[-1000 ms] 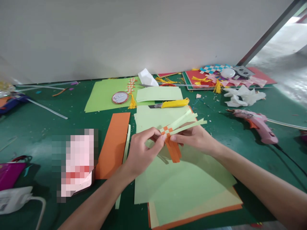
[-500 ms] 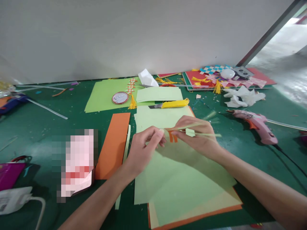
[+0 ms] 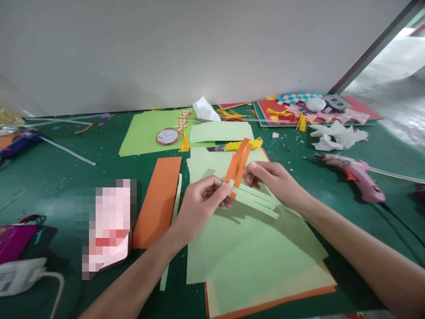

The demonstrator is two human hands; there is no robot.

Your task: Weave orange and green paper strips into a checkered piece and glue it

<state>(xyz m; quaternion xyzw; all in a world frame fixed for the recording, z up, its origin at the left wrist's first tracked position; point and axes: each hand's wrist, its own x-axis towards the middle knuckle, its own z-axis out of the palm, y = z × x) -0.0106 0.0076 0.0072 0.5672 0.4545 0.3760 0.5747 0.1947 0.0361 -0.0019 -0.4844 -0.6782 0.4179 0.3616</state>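
My left hand pinches a small weave of paper strips where they cross, above the sheets. Orange strips stick up and away from it, and pale green strips fan out to the right. Close beside the orange strips is my right hand, its fingers curled in; whether anything is between them is hidden. Beneath both hands lie pale green paper sheets with orange edges showing under them. A yellow utility knife rests on the far end of the stack, partly behind the orange strips.
Left of the sheets lie an orange paper rectangle and a phone, partly pixelated. A pink glue gun and crumpled tissue are on the right. Near the wall are a round tin lid and a yellow tassel.
The strips have turned in my left hand: the orange ones now point up and the green ones spread downward right. My right hand has let go of the green strips and shifted slightly right.
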